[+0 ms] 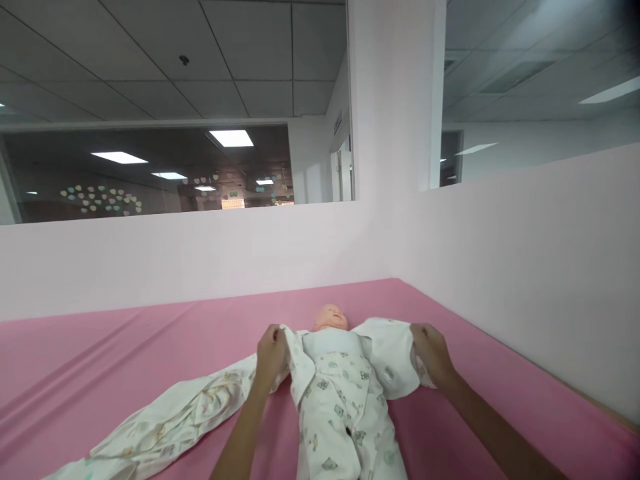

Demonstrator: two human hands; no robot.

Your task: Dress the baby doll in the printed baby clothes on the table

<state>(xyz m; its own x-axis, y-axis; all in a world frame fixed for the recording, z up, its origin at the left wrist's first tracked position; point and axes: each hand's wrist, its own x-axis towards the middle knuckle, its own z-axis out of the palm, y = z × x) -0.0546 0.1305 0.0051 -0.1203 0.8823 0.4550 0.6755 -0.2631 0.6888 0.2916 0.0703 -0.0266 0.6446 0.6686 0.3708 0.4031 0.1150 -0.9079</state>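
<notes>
"Head camera now, and both hands are busy! Take the clock's centre as the doll's chest."

"Right, the doll lies on the pink cover, bare head at twelve o'clock, legs running down towards six. White clothing with a grey-green animal print covers it, and there's a plain white band across the chest."

"Left hand?"

"Up at ten o'clock, fingers closed on the edge of a white flap beside the doll's shoulder. That flap drapes down along the body."

"And the right hand?"

"Out at two, and that's a firm grip too! It has the outer edge of a broader white flap, spread flat-ish between the doll and the knuckles. A small mark shows low on that cloth, too blurred to name."

"What's out at eight?"

"Long white cloth with a yellowish print, rumpled, trailing off past the left forearm. Whether it joins the doll's clothing, I can't tell; the arm is in the way."

"Beyond twelve?"

"White wall behind the cover, glass above it, and away towards ten, a cluster of pale heart shapes!"
</notes>
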